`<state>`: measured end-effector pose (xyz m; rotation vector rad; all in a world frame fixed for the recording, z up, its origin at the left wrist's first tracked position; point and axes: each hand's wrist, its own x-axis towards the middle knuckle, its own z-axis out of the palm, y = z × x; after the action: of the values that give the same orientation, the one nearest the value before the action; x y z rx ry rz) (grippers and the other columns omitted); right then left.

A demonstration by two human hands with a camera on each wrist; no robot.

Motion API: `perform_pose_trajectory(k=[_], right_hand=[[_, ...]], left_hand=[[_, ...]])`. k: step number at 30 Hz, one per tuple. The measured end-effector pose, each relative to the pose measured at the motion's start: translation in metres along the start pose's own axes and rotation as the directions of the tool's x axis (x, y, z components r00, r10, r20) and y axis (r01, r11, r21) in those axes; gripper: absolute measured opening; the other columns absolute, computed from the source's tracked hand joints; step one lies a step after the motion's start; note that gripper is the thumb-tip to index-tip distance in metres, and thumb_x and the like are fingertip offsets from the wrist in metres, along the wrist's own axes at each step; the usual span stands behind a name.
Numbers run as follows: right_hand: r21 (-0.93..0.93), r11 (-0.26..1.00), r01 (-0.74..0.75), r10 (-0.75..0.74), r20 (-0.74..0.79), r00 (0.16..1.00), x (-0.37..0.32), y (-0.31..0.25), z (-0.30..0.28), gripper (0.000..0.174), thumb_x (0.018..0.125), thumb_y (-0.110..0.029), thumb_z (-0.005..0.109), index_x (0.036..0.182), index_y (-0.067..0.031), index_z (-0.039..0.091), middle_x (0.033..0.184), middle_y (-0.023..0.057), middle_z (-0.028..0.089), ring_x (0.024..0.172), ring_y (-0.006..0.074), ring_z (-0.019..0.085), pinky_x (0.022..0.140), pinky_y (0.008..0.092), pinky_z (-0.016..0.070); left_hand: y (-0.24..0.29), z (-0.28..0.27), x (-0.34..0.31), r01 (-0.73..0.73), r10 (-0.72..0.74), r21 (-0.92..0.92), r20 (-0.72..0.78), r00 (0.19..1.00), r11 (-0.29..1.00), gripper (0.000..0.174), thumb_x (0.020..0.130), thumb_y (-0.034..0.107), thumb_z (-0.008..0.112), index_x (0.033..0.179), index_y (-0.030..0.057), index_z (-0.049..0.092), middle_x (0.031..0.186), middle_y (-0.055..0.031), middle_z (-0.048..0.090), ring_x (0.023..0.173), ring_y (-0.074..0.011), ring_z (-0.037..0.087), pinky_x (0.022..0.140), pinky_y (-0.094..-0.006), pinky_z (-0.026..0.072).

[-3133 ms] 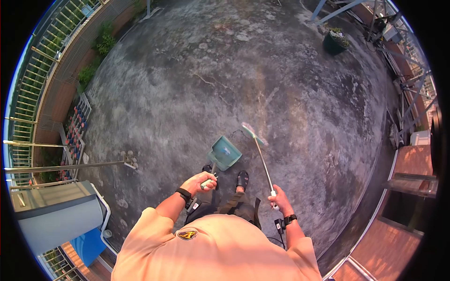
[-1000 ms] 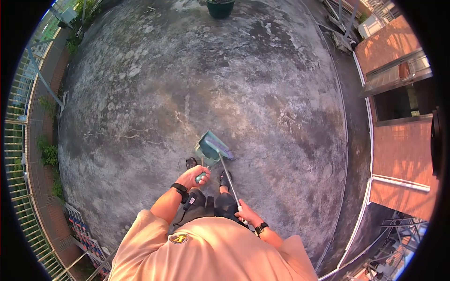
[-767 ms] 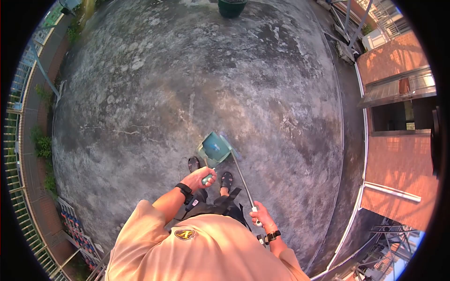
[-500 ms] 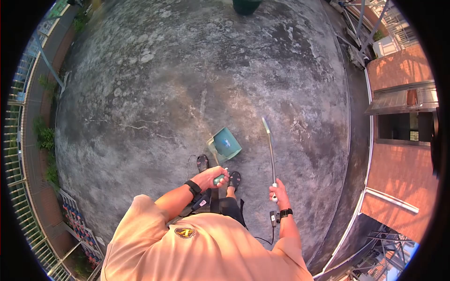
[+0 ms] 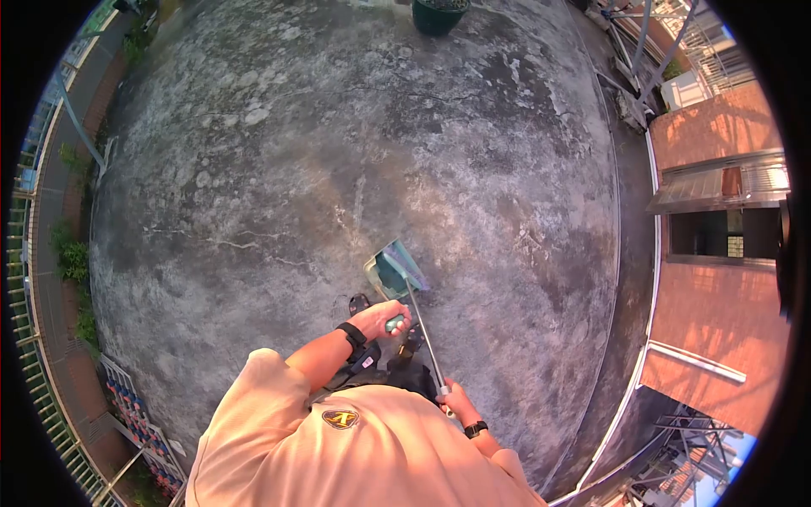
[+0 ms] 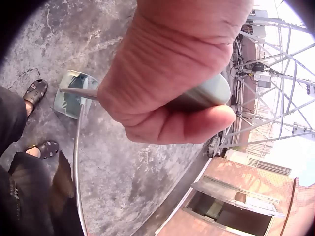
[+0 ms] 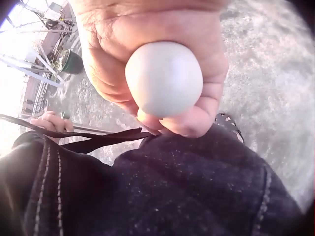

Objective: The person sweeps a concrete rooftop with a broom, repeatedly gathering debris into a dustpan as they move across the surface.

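Observation:
In the head view my left hand [image 5: 382,319] grips the green handle of a long-handled dustpan [image 5: 378,272], whose pan lies low over the floor ahead of my feet. The left wrist view shows the fingers wrapped round that handle [image 6: 209,93], with the pan [image 6: 63,102] below. My right hand [image 5: 457,400] holds a broom [image 5: 428,336] near the top of its pole. Its head [image 5: 406,265] overlaps the right part of the pan. Seen from the right wrist, the rounded white end of the broom handle [image 7: 165,78] sticks out of the curled fingers.
Stained concrete floor [image 5: 279,169] spreads all around. A green plant pot [image 5: 439,17] stands far ahead. To the right is a brick wall [image 5: 710,304] with a window opening; to the left, a railing [image 5: 21,279] and plants [image 5: 72,253]. My sandal [image 6: 48,149] stands near the pan.
The broom swung out to the right of the dustpan, then back left over the pan. My right hand came inward toward my body. The left hand kept its grip on the dustpan.

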<state>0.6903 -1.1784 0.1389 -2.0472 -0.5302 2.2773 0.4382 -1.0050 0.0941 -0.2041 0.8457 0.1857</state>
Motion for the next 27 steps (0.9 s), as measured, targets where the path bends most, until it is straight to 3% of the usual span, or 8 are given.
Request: perform_pose_trajectory(k=[2, 9, 12, 14, 18, 19, 23, 27], right_hand=[[-0.067, 0.995, 0.076, -0.083, -0.111, 0.99, -0.006, 0.005, -0.01, 0.067, 0.068, 0.001, 0.054, 0.13, -0.0004, 0.029, 0.067, 0.0048, 0.05, 0.044, 0.0103, 0.047, 0.039, 0.0254, 0.0368], [-0.208, 0.956, 0.209, -0.249, -0.192, 0.949, 0.012, -0.034, -0.07, 0.066, 0.07, 0.0, 0.055, 0.13, 0.0008, 0.027, 0.064, 0.0042, 0.05, 0.043, 0.0111, 0.047, 0.04, 0.0259, 0.0374], [-0.266, 0.92, 0.289, -0.346, -0.203, 0.916, 0.032, -0.087, -0.118, 0.066, 0.07, 0.0, 0.055, 0.13, 0.0008, 0.027, 0.065, 0.0051, 0.05, 0.043, 0.0114, 0.047, 0.039, 0.0262, 0.0379], [-0.269, 0.908, 0.322, -0.378, -0.192, 0.906, 0.052, -0.125, -0.161, 0.066, 0.07, 0.0, 0.054, 0.13, 0.0007, 0.027, 0.067, 0.006, 0.051, 0.043, 0.0115, 0.047, 0.04, 0.0264, 0.0383], [-0.356, 0.854, 0.379, -0.476, -0.244, 0.845, 0.104, -0.208, -0.235, 0.063, 0.067, 0.0, 0.053, 0.126, 0.0015, 0.031, 0.071, 0.0089, 0.05, 0.046, 0.0138, 0.049, 0.042, 0.029, 0.0405], [-0.352, 0.859, 0.373, -0.465, -0.228, 0.856, 0.114, -0.232, -0.25, 0.062, 0.066, -0.001, 0.052, 0.125, 0.0021, 0.031, 0.07, 0.0092, 0.049, 0.046, 0.0149, 0.05, 0.042, 0.0295, 0.0407], [-0.282, 0.878, 0.387, -0.441, -0.161, 0.883, 0.168, -0.273, -0.285, 0.06, 0.066, 0.0, 0.049, 0.122, 0.003, 0.029, 0.067, 0.0113, 0.048, 0.046, 0.0186, 0.05, 0.043, 0.0317, 0.0415], [-0.358, 0.903, 0.237, -0.299, -0.129, 0.946, 0.187, -0.219, -0.251, 0.057, 0.065, 0.0, 0.044, 0.119, 0.0023, 0.023, 0.07, 0.0171, 0.053, 0.049, 0.0246, 0.055, 0.046, 0.0356, 0.0446]], left_hand=[[-0.001, -0.003, 0.001, 0.022, -0.022, -0.03, -0.01, 1.0, 0.999, 0.006, 0.075, 0.004, 0.045, 0.068, 0.0059, 0.045, 0.055, -0.0005, 0.045, 0.041, -0.0086, 0.041, 0.032, -0.0212, 0.0303], [0.012, 0.004, -0.011, 0.028, -0.03, -0.101, -0.012, 0.999, 0.994, 0.012, 0.077, 0.006, 0.045, 0.066, 0.008, 0.039, 0.054, 0.0004, 0.041, 0.038, -0.007, 0.037, 0.03, -0.0194, 0.0286], [0.027, 0.023, -0.003, -0.019, 0.012, -0.121, -0.059, 0.998, 0.992, 0.015, 0.078, 0.008, 0.045, 0.065, 0.0088, 0.038, 0.053, 0.0007, 0.04, 0.038, -0.006, 0.035, 0.03, -0.0183, 0.0271], [0.037, 0.032, 0.01, 0.101, -0.097, -0.278, 0.026, 0.995, 0.955, 0.016, 0.079, 0.008, 0.044, 0.064, 0.0088, 0.038, 0.053, 0.0008, 0.04, 0.037, -0.006, 0.035, 0.03, -0.0185, 0.0276], [0.049, 0.066, 0.034, -0.037, 0.029, -0.295, -0.03, 0.999, 0.955, 0.018, 0.08, 0.008, 0.044, 0.063, 0.0077, 0.038, 0.053, 0.0008, 0.039, 0.037, -0.0057, 0.035, 0.029, -0.0186, 0.0253], [0.054, 0.083, 0.035, -0.1, 0.076, -0.228, -0.114, 0.991, 0.968, 0.018, 0.08, 0.008, 0.044, 0.063, 0.0073, 0.038, 0.053, 0.0009, 0.039, 0.037, -0.0058, 0.034, 0.029, -0.0186, 0.0242], [0.076, 0.112, 0.052, -0.093, 0.053, -0.283, -0.144, 0.988, 0.954, 0.017, 0.08, 0.008, 0.044, 0.064, 0.0071, 0.038, 0.053, 0.0009, 0.039, 0.036, -0.006, 0.034, 0.028, -0.0187, 0.0243], [0.099, 0.127, 0.07, -0.084, 0.039, -0.311, -0.147, 0.988, 0.947, 0.02, 0.082, 0.009, 0.042, 0.063, 0.0085, 0.036, 0.055, 0.0012, 0.037, 0.035, -0.0052, 0.032, 0.027, -0.0192, 0.0234]])
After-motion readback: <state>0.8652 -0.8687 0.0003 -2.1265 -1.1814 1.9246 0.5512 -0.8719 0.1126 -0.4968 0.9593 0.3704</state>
